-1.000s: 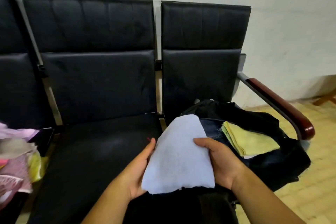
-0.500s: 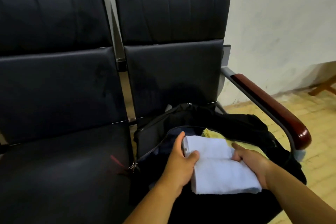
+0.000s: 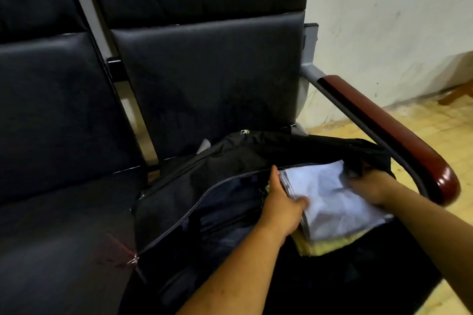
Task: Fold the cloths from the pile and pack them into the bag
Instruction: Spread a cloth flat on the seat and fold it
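White cloth (image 3: pixel 332 202), folded, lies inside the open bag (image 3: pixel 204 186) on the chair seat, stacked on a yellow cloth (image 3: pixel 325 245). Head view: my left hand (image 3: pixel 280 202) grasps its left edge, thumb on top, fingers underneath. My right hand (image 3: pixel 371 186) sits at the far edge, fingers blurred and partly under the bag's flap; cannot tell whether they grasp or only press. Risk: withdrawing unevenly could drag the fold open or skew the stack, and the flap may snag a corner.
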A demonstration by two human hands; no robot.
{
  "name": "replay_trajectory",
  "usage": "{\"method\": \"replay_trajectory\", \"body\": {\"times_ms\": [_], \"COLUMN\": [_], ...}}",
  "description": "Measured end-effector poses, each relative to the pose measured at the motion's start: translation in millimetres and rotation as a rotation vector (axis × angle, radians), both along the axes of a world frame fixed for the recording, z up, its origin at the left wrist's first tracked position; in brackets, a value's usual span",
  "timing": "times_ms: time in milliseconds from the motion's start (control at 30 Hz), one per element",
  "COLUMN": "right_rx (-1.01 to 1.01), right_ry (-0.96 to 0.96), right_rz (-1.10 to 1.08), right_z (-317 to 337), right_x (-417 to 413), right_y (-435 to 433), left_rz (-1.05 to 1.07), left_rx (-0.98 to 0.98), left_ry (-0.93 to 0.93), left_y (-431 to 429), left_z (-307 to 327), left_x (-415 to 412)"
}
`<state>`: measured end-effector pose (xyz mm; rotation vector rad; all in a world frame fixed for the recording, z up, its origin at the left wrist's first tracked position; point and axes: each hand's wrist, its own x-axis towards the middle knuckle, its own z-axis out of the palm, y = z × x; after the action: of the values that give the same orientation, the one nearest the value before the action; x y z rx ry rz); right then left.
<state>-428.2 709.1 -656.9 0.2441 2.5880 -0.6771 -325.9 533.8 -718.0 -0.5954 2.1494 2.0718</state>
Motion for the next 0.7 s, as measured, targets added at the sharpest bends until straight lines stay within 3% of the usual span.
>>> {"method": "replay_trajectory", "body": {"times_ms": [100,300,400,500,600,667,700], "right_rx": [0.194,0.271,0.296,0.427,0.470,0.500,0.550], "right_ry": [-0.046,0.225,0.213,0.382,0.605,0.614,0.513], "right_rz": [0.154,0.255,0.303,0.363,0.469,0.576,0.679], "right_z": [-10,-28,-30,-32,-36,-49,-57], "right_x": [1,-2,7,22,30,33,33], "right_y": [-5,3,7,5,-3,-7,-8], "left_rz": [-0.034,0.060,0.063,0.031,0.018,-0.188,-0.331], "left_rx": [-0.032,0.003,-0.049,-0.232,-0.583,-0.861,-0.980], "left_ry": [0.018,0.073,0.057,0.059,0.234,0.358,0.364], "left_y": [7,10,8,8,13,17,18], "left_z": [-4,-7,-8,-1,8,9,5], "left_x": [7,17,23,33,33,28,24]}}
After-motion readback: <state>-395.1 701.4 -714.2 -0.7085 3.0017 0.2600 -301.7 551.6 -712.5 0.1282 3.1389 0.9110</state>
